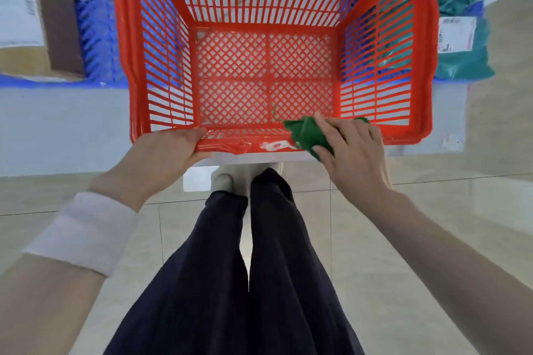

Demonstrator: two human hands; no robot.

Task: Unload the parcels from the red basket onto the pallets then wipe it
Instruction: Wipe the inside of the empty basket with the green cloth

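red slatted plastic basket [268, 66] stands with its open top facing up and its long axis running away from the person, nothing inside on its lattice floor. the left hand [170, 150] is curled tight around the near rim. just beside it on the same rim, the right hand [350, 147] presses a crumpled green cloth [307, 134], fingers bent over it. beyond the fingers lie a blue plastic pallet [98, 26], a brown cardboard box [37, 14] and a teal bagged parcel [467, 8]; beige floor tiles [432, 239] lie below.

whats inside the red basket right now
No parcels: the red basket shows only its bare mesh floor. The right hand presses a green cloth on the near rim, hiding that bit.
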